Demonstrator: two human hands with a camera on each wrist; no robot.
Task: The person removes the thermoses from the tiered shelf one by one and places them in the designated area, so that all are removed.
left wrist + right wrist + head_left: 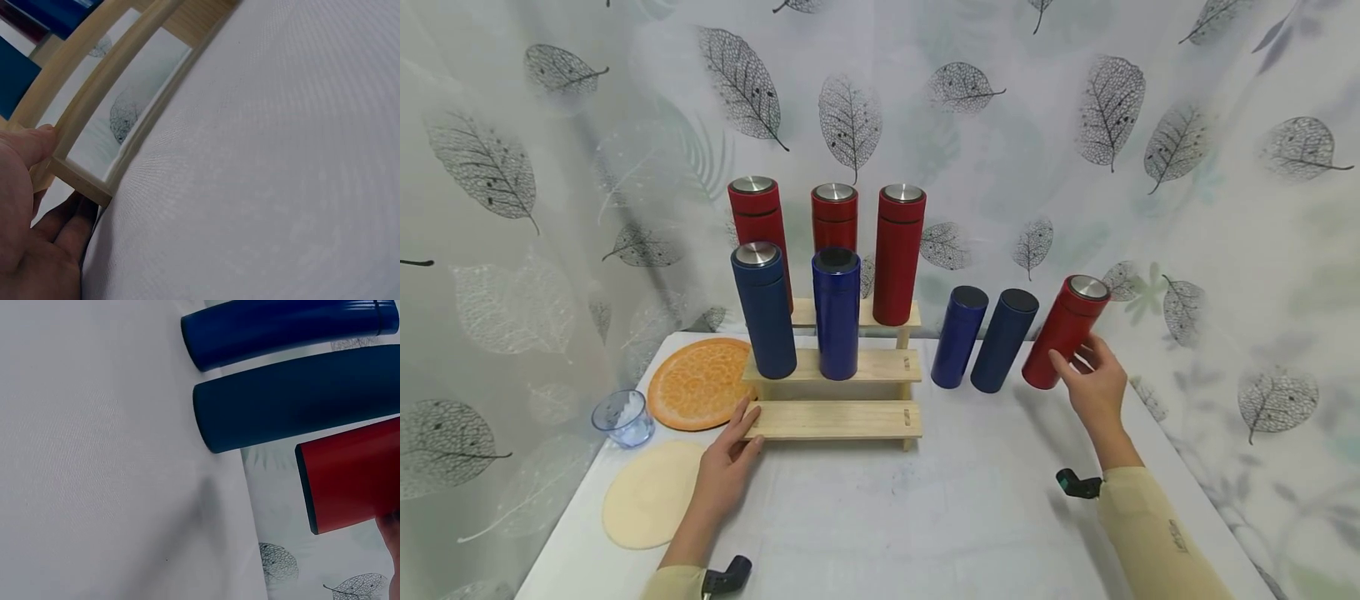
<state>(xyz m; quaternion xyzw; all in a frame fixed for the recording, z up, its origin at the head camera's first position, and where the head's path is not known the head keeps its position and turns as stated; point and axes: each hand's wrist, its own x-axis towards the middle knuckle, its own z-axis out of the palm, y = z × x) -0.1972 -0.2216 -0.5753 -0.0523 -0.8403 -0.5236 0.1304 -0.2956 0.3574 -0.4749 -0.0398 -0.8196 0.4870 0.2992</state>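
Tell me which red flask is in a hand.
The rightmost red flask, gripped by the right hand; the other three red flasks stand along the back of the wooden rack.

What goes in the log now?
Right hand: holds red flask above table | left hand: grips wooden rack | rack: three red flasks, two blue flasks

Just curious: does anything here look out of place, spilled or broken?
Nothing looks spilled or broken. Only the red bottle in the right hand stands out slightly: it is held above the table, while the other three red bottles stand on the top shelf of the wooden stand. Being in hand likely explains that.
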